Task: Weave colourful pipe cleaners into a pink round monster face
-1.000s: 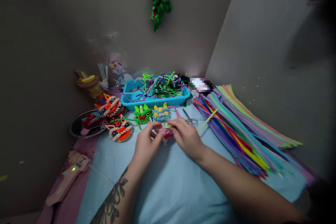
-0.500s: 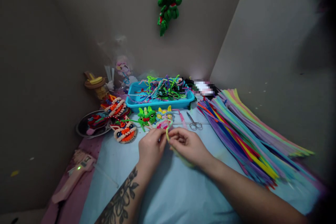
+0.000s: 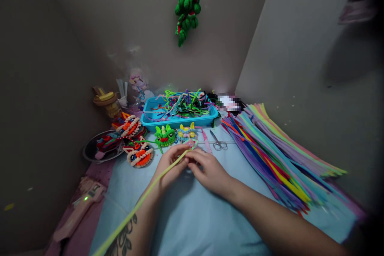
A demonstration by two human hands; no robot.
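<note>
My left hand [image 3: 171, 164] and my right hand [image 3: 208, 170] meet over the light blue mat [image 3: 195, 212], fingers pinched together around a small pink-and-pale craft piece [image 3: 190, 144] that is mostly hidden. A long yellow-green pipe cleaner [image 3: 141, 202] runs from that pinch down across my left forearm toward the bottom left. Just beyond my fingers lie a green monster face [image 3: 164, 135] and a blue-and-yellow monster face [image 3: 186, 132].
A turquoise tray [image 3: 180, 119] of pipe cleaner scraps stands behind. Small scissors [image 3: 219, 143] lie at right of my hands. A big fan of coloured pipe cleaners [image 3: 279, 156] fills the right side. Orange faces [image 3: 139, 155], a dark bowl [image 3: 90, 153] and a pink glue gun [image 3: 79, 206] sit left.
The yellow-green pipe cleaner, looped under my right hand before, now stretches straight out to the lower left over my left arm. Both hands stay pinched at the small piece.
</note>
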